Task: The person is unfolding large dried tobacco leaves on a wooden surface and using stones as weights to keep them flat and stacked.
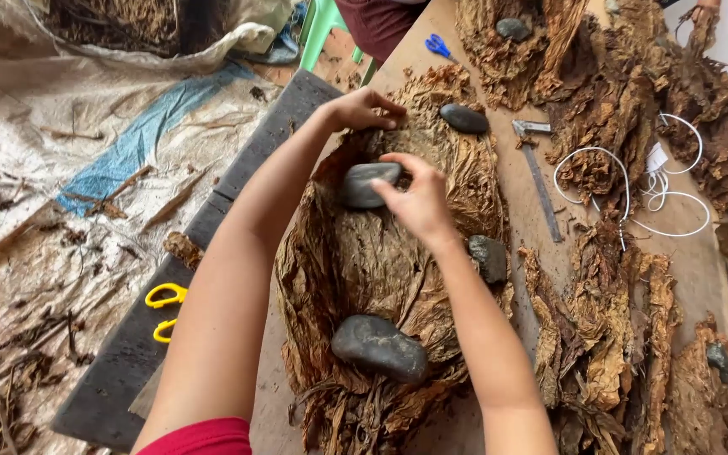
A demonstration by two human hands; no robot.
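A stack of flattened brown dried leaves (381, 261) lies on a wooden table (693, 270) in front of me. My right hand (417, 198) grips a grey stone (366, 184) resting on the upper part of the stack. My left hand (364, 109) pinches the far edge of the leaves with fingers closed on them. Three more grey stones sit on the stack: one large near me (379, 346), one at the right edge (489, 257), one at the far end (464, 119).
Loose dried leaf piles (625, 109) cover the table's right side, with a white cord (659, 181), a metal tool (539, 173) and blue scissors (437, 45). Yellow scissors (165, 307) lie on a dark bench (212, 219) at left. A person in dark red (377, 21) sits beyond.
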